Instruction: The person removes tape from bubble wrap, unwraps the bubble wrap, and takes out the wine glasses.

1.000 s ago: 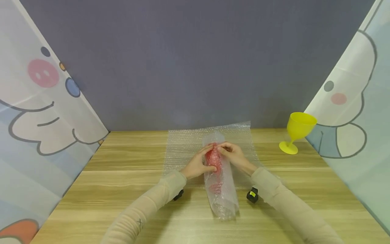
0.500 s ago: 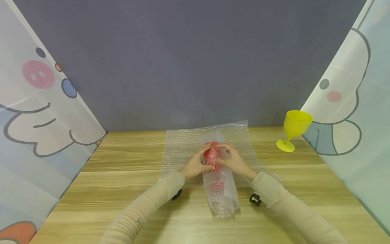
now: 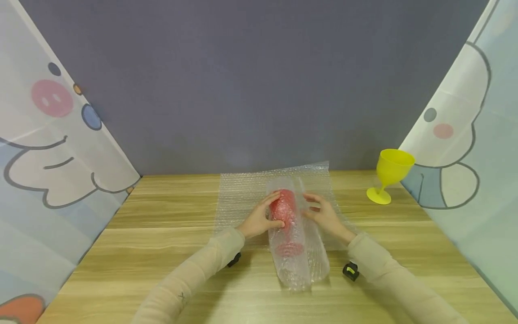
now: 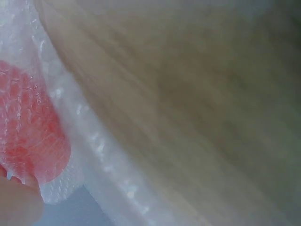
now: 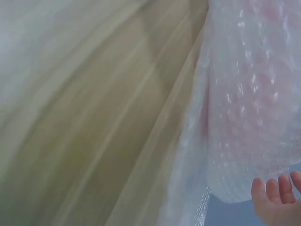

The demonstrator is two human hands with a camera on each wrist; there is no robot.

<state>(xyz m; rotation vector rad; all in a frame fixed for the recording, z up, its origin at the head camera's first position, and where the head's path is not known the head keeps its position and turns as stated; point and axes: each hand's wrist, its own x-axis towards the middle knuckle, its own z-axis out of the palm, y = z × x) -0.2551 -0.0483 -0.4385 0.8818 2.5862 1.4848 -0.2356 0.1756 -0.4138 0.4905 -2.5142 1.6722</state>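
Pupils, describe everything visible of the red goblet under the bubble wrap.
The red goblet shows through clear bubble wrap, which blurs its surface; its material can't be told. It has a rounded bowl, a thin stem and a round foot. It lies on its side above the table, foot at the near end. The left hand grips it through the wrap.

Soft light fills the head view, with a pale sheen on the worktop (image 3: pixel 251 300) towards six o'clock and faint shadows beside the sleeves (image 3: pixel 193 272). Both wrist views are dimmer and hazy, the worktop out of focus; glints dot the bubble wrap (image 5: pixel 249 103) at two o'clock in the right one.
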